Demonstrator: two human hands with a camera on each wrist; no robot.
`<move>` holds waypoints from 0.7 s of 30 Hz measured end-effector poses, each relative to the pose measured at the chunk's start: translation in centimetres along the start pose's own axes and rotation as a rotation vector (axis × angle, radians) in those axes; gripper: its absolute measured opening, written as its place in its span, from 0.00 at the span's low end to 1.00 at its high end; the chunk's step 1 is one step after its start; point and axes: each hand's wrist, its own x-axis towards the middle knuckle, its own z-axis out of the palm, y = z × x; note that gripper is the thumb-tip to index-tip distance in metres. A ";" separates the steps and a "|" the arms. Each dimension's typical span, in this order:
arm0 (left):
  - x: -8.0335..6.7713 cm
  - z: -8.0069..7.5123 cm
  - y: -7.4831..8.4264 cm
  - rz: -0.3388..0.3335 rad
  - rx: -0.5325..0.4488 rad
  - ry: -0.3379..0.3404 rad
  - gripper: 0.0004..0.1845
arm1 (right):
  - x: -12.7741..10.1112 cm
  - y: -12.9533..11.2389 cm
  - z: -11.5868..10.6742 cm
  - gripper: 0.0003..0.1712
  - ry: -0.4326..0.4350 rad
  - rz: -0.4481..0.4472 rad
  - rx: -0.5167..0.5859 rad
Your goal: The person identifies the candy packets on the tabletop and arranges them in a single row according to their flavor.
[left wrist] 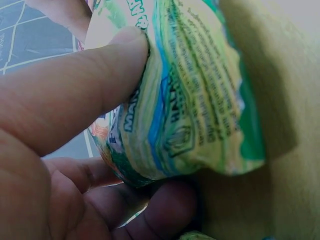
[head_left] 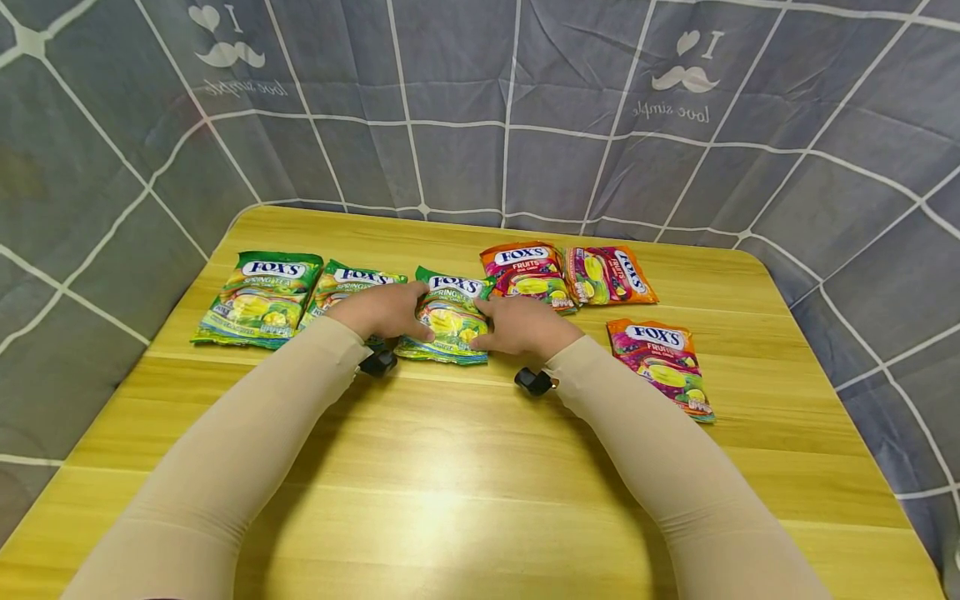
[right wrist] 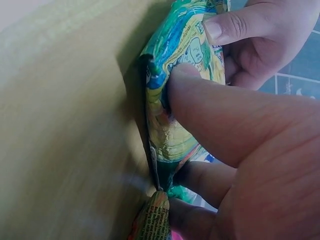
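While a grey cloth (head_left: 480, 100) with a white grid hangs behind and around it, the wooden bench (head_left: 465, 467) carries six Fox's candy bags in its far half. Three green bags lie in a row on the left: the far-left green bag (head_left: 258, 298), a second green bag (head_left: 347, 287) partly under the left wrist, and the middle green bag (head_left: 448, 315), which both hands grip. Two red bags (head_left: 528, 275) lie side by side just right of it, touching each other, and a third red bag (head_left: 663, 365) lies nearer, apart from them. The left hand (head_left: 382, 310) pinches the middle green bag's left edge, thumb on top and fingers (left wrist: 165, 207) curled beneath. The right hand (head_left: 525, 327) pinches its right edge the same way, thumb pressed on the face, fingers (right wrist: 200, 180) tucked under.
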 end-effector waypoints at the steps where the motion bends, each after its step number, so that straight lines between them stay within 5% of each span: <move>1: 0.0 0.0 0.0 0.001 0.001 0.001 0.53 | 0.0 0.0 0.0 0.51 0.001 0.000 0.001; 21: -0.2 0.1 0.0 0.001 -0.006 0.009 0.53 | -0.2 -0.2 0.3 0.51 0.009 0.013 0.010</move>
